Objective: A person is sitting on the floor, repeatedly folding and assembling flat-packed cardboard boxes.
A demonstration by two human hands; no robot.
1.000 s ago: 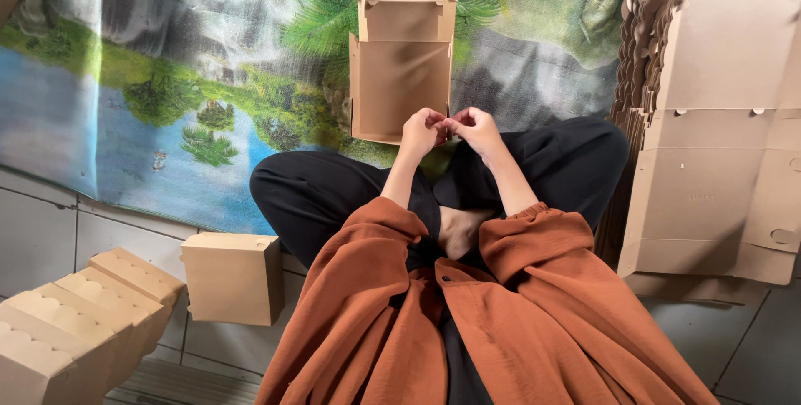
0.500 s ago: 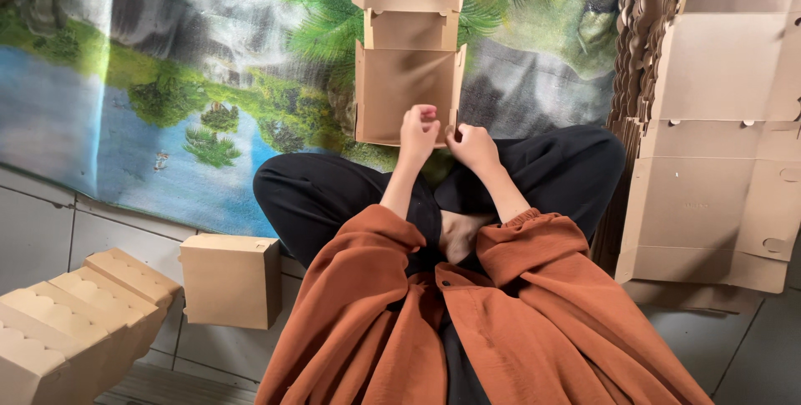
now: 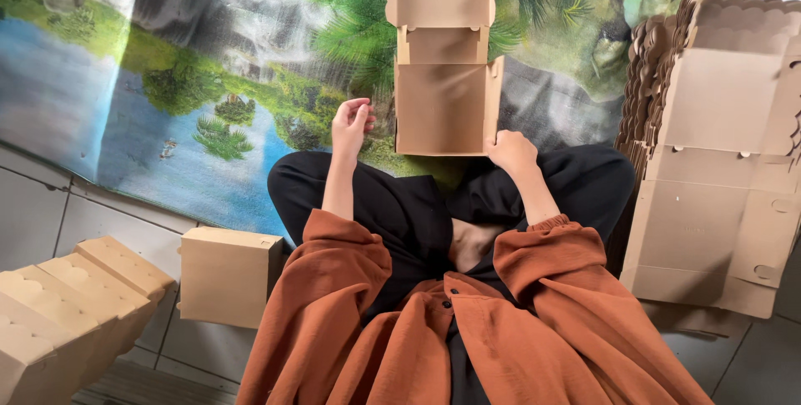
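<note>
The unfolded cardboard box blank [image 3: 442,105] lies on the printed mat beyond the knees. Right hand [image 3: 511,150] touches its near right corner, fingers curled; left hand [image 3: 350,125] hovers just left, loosely open, empty.

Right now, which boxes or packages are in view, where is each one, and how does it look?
Half-folded box: middle, on the printed mat, plain brown, right hand touching its corner.
Flat box stack: right, brown, scalloped edges.
Closed box: lower left, brown cube.
Finished boxes: far left, brown, in a row.
No labels or screens.
</note>
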